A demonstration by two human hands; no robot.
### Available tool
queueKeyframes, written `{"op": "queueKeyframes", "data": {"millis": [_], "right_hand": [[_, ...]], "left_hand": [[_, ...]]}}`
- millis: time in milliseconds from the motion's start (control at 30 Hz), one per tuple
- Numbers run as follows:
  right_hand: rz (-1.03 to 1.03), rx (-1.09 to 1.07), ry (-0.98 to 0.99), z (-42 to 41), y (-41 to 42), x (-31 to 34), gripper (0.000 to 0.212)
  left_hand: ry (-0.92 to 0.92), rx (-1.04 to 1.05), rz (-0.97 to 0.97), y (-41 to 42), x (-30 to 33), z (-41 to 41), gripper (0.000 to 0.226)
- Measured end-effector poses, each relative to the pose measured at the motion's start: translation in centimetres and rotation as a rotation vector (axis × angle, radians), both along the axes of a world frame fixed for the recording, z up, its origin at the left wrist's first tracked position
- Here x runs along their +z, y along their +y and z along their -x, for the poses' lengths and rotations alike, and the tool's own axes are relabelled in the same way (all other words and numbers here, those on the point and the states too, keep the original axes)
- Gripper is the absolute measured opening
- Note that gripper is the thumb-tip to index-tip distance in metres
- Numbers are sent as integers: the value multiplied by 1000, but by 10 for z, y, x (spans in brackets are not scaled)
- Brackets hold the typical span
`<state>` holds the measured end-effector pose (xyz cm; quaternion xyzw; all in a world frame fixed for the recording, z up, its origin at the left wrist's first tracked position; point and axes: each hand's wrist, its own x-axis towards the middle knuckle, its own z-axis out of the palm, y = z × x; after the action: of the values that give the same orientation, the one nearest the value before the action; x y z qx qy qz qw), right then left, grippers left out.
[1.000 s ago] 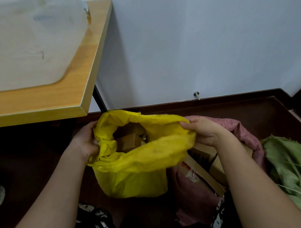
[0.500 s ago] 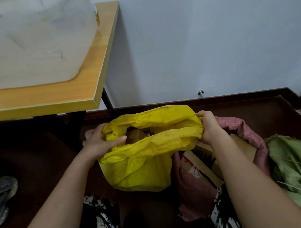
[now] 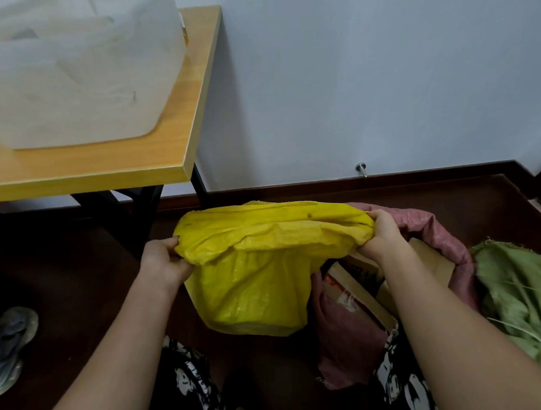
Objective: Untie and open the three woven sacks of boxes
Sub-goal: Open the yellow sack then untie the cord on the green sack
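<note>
My left hand (image 3: pixel 163 262) and right hand (image 3: pixel 381 236) pinch the yellow sack (image 3: pixel 254 278) rim on the floor | mouth, gaping a second ago, now stretched flat | pink sack (image 3: pixel 347 339) at right open, green sack (image 3: pixel 517 290) pending.

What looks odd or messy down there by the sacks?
Nothing is spilled. The green sack has a frayed top edge with loose strands sticking out. The pink sack gapes open, cardboard boxes leaning askew inside. Both hands, left hand and right hand, stretch the yellow sack rim flat.
</note>
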<state>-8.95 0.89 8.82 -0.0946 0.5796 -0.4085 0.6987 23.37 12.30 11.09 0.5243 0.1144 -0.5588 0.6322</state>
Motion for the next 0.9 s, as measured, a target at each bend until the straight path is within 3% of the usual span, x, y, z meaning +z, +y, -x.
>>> {"op": "queueKeyframes", "data": {"millis": [67,200,233,267,367,433,500,667,900], "right_hand": [[37,50,88,-2,-4,-2,35],[97,293,555,1,0,3,108],[95,347,638,1,5,6,115],[76,391,668,1,10,7,110],[-1,498,533,-2,24,8,65],[-3,507,466,-4,30,9,51],[5,464,380,-7,31,12,43],[-32,148,-55,-2,23,18,38],[-28,-184,-323,6,4,11,41]], "left_hand": [[-42,-54,18,1,4,6,37],[-200,-230,-19,2,10,12,35],[-265,-262,-45,2,9,12,41],[-305,-285,-72,1,7,13,52],[-427,-338,-181,0,-15,8,93],[-498,-363,-286,-6,-49,-8,130],[-494,-348,-351,0,-40,1,143],[-498,-312,-386,7,-17,25,52],[-185,-13,-175,0,-6,20,42]]}}
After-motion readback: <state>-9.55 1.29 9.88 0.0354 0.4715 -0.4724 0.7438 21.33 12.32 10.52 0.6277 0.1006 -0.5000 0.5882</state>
